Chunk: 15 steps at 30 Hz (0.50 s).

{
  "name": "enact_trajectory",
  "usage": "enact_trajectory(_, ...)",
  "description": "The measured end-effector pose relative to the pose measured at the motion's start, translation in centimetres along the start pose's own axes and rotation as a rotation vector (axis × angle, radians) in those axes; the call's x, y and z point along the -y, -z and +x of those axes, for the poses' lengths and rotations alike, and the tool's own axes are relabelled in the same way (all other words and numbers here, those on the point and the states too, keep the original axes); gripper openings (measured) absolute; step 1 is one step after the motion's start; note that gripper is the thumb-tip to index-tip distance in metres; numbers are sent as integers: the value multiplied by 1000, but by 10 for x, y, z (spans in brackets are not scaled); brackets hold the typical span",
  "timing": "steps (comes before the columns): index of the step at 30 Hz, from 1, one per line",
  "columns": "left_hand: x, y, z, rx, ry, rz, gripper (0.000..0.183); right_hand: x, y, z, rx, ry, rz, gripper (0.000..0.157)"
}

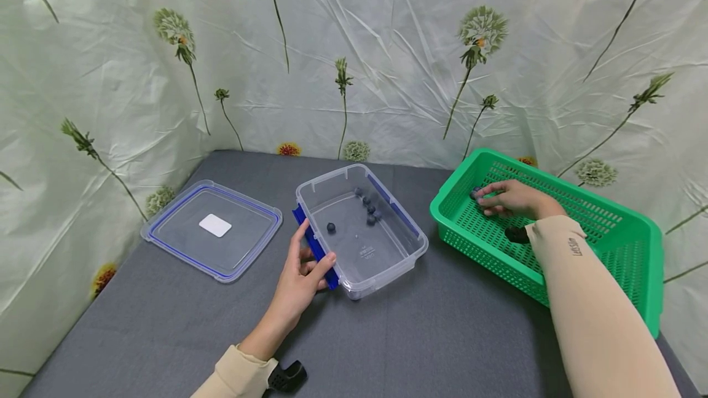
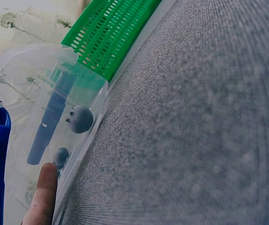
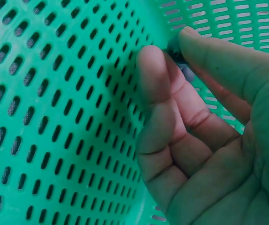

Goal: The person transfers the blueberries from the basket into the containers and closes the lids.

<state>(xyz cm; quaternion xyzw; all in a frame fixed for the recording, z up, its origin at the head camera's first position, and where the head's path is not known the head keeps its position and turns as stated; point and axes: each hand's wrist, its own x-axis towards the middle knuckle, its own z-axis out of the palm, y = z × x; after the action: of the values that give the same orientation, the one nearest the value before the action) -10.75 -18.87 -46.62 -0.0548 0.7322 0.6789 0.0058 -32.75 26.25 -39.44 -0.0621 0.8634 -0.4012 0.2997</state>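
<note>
A clear plastic food container [image 1: 381,269] with blue latches sits on the table, several blueberries [image 1: 370,220] lying inside. My left hand [image 1: 298,281] holds its left side at the blue latch [image 1: 314,244], thumb on the latch by the rim and index finger along the wall. In the left wrist view one fingertip shows against the container wall [image 2: 26,117], near a blueberry [image 2: 80,119] seen through it. Inside the green basket [image 1: 553,189], toward its left end, my right hand [image 1: 511,198] pinches a blueberry [image 3: 175,49] between thumb and fingers, which partly hide it.
The container's clear lid [image 1: 182,232], with a blue seal and a white label [image 1: 215,225], lies flat at the left. Grey cloth [image 1: 415,343] covers the table. A flower-printed curtain [image 1: 398,97] hangs behind it.
</note>
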Motion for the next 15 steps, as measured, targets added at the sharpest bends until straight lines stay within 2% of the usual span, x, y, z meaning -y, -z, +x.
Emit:
enact_trajectory(8,-2,-1,-3,2,-1,4,89,9,3,-5,-1,35,14,54)
enact_trajectory(15,-1,-1,-1,-7,5,-11,88,22,5,-4,-4,106,85,55)
